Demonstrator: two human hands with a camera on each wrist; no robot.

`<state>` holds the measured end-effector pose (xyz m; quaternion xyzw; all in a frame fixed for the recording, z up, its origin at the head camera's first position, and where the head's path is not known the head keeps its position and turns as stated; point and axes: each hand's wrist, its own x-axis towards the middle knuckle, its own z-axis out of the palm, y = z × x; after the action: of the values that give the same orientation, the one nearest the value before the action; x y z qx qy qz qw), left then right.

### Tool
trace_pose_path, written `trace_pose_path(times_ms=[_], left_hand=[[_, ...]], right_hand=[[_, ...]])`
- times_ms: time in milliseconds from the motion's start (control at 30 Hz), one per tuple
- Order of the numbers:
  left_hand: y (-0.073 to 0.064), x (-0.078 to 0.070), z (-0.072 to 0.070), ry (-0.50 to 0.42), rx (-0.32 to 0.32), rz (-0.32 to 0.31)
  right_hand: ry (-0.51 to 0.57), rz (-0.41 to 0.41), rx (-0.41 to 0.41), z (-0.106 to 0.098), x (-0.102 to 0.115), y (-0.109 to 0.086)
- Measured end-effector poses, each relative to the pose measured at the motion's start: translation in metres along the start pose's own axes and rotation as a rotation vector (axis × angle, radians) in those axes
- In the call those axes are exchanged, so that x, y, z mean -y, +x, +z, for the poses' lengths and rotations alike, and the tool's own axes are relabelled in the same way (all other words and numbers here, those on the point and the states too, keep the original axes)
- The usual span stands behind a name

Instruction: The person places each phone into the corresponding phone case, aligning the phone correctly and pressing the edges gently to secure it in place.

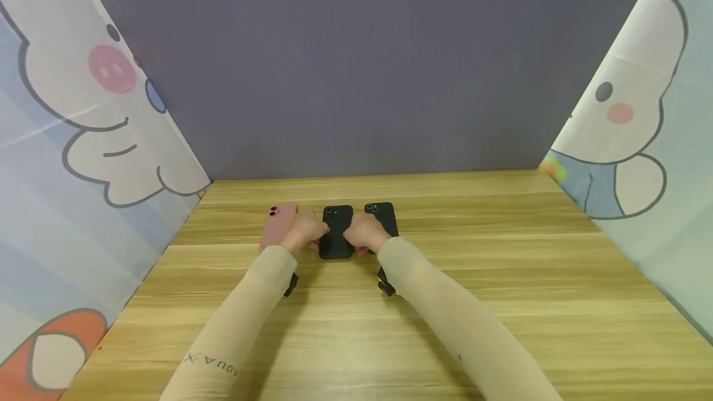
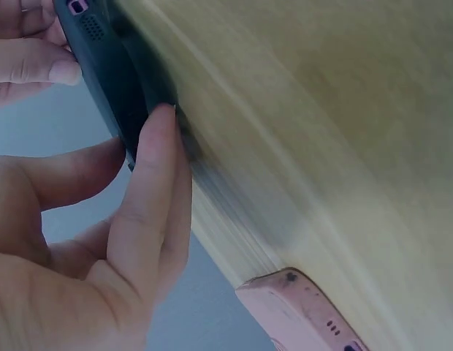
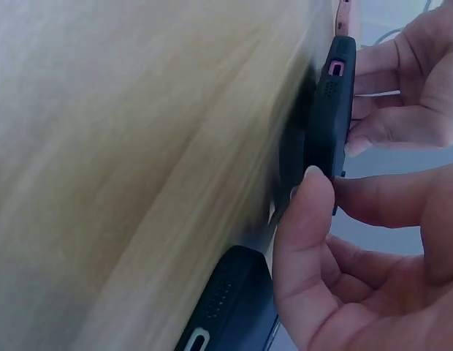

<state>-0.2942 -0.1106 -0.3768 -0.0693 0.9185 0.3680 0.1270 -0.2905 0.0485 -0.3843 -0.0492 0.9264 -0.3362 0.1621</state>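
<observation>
Between my two hands is a black smartphone [image 1: 337, 245], camera side up, with a pink-rimmed charging port in its near end in the right wrist view. My left hand [image 1: 304, 229] pinches its left long edge between thumb and fingers. On the opposite edge, my right hand [image 1: 366, 231] has a similar pinch. A dark shadow lies under the phone, and it looks slightly raised from the table. Left of it lies a pink smartphone [image 1: 275, 228], partly covered by my left hand. A second black smartphone [image 1: 386, 213] lies to the right, partly behind my right hand.
The phones are toward the back of a wood-grain table [image 1: 345, 333]. A plain grey panel [image 1: 356, 67] rises behind the table. Cartoon-printed curtains [image 1: 44, 159] hang along both sides. Dark wrist devices [image 1: 385, 282] show under the cuffs.
</observation>
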Motion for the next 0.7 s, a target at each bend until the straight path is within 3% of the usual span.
trace_pose_path(times_ms=[300, 533, 700], left_hand=[[-0.002, 0.0, 0.002, 0.13, -0.049, 0.043], [0.0, -0.006, 0.007, 0.297, -0.073, 0.058], [0.001, -0.008, 0.012, 0.338, -0.094, 0.052]], right_hand=[[-0.077, 0.007, -0.019, 0.003, 0.008, -0.002], [-0.058, -0.026, -0.01, 0.002, 0.005, -0.004], [-0.016, -0.067, 0.001, 0.002, -0.001, -0.004]])
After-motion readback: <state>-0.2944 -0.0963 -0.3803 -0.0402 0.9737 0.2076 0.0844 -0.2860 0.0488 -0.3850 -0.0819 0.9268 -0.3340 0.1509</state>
